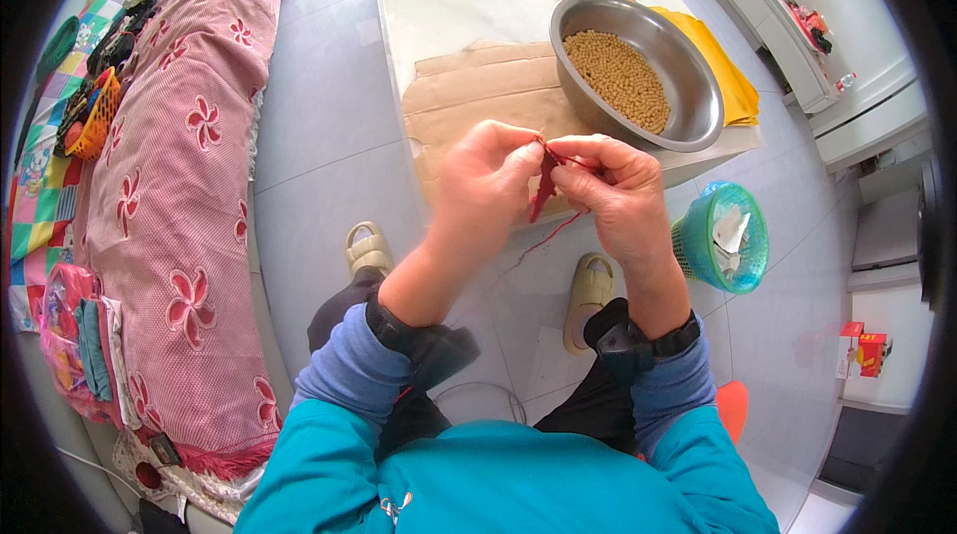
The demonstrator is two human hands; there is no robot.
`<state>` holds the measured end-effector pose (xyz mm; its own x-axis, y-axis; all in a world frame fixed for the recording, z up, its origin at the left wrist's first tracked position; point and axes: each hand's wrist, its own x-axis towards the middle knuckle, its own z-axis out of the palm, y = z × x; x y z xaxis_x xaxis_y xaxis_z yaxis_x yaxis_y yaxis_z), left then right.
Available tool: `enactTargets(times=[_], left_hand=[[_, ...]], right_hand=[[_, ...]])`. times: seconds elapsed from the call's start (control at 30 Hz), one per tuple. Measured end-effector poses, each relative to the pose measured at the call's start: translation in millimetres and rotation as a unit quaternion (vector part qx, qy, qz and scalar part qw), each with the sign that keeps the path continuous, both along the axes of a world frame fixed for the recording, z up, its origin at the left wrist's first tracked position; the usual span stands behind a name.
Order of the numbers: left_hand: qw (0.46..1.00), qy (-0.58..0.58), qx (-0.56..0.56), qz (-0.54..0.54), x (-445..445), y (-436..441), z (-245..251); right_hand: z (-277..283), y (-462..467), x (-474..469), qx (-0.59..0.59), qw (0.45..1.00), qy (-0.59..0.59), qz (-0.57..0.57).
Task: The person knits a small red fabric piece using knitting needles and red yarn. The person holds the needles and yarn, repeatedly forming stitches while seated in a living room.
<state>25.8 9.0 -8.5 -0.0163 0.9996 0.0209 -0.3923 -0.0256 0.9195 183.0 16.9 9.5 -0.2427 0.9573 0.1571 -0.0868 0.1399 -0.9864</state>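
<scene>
My left hand (482, 182) pinches the upper end of a small dark red knitted or crocheted piece (546, 186) between thumb and forefinger. Close against it, my right hand (620, 186) grips the other side of the same piece, with its fingers curled. A strand of red yarn (549, 238) trails from below the right hand down to the left, above the floor. Something thin shows at the left fingertips, but whether it is a hook or a needle I cannot tell. The piece hangs pointed end down between both hands, partly hidden by the fingers.
Beyond my hands, a steel basin (706, 96) of small tan balls stands on a low table with flattened cardboard (478, 89). Yellow packets (718, 70) lie beside it. A green wastebasket (721, 194) stands right; a pink-covered sofa (172, 220) runs along the left.
</scene>
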Motion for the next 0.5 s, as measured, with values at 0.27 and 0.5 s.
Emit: enactTargets(times=[0.27,0.5], left_hand=[[1.0,-0.029,0.005,0.007,5.7,-1.4,-5.6],[0.999,-0.028,0.042,-0.01,9.3,1.0,-12.2]], right_hand=[[-4.3,-7.5,-13.5,-0.03,0.997,0.066,-0.022],[-3.6,-6.1,-12.2,-0.055,0.992,0.1,-0.045]])
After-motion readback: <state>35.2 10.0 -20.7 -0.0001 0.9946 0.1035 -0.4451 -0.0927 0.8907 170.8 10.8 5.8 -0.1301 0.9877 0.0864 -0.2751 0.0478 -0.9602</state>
